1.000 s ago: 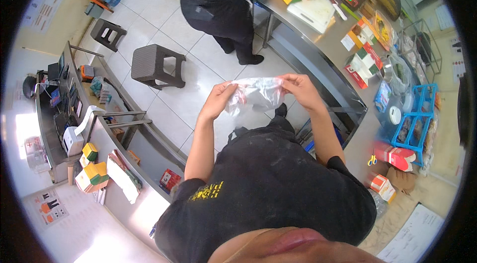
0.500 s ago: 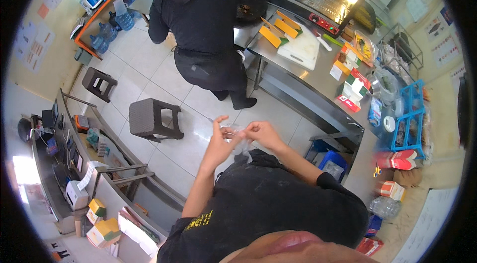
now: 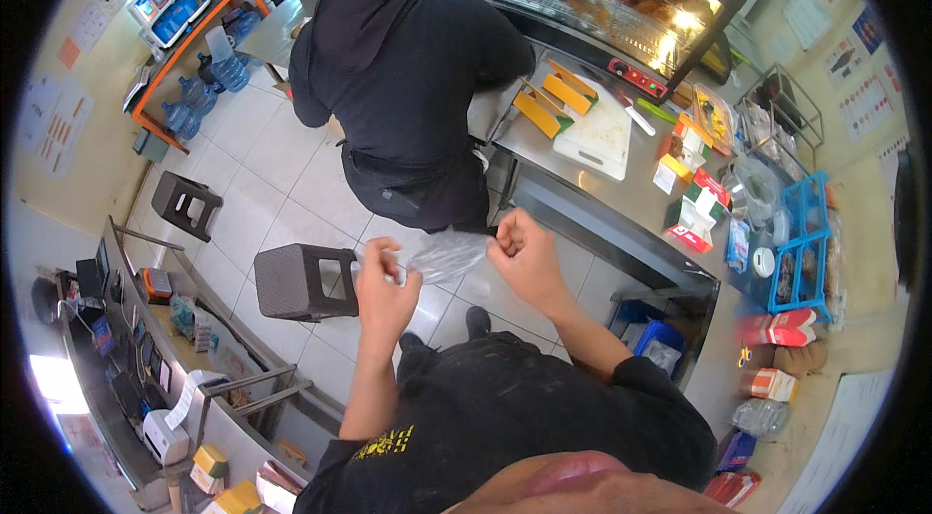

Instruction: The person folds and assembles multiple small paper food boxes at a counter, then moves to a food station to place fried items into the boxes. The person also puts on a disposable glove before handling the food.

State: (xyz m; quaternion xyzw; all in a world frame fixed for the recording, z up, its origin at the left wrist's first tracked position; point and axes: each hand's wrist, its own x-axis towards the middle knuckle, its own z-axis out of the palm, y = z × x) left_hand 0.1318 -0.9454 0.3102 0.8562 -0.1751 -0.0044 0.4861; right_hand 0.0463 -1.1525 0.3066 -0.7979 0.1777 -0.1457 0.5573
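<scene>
In front of my body a thin, clear, crinkled plastic piece [image 3: 449,257] is stretched between my two hands; whether it is a bag or a disposable glove I cannot tell. My left hand [image 3: 388,289] has curled fingers and pinches its left edge. At the opposite end, my right hand [image 3: 525,254] grips it between thumb and fingers. Both hands are held in the air above the tiled floor, at about waist height.
A person in black [image 3: 403,87] stands ahead, facing away. A dark stool [image 3: 296,283] is to the left, a smaller stool [image 3: 186,203] beyond it. On the right, a metal counter [image 3: 544,160] carries a white cutting board [image 3: 594,140], cartons and blue baskets [image 3: 804,247]; a lit food warmer [image 3: 582,0] stands behind.
My hands have moved apart, and the plastic that was bunched between them is now spread out. The person ahead appears nearer, and my view has tilted.
</scene>
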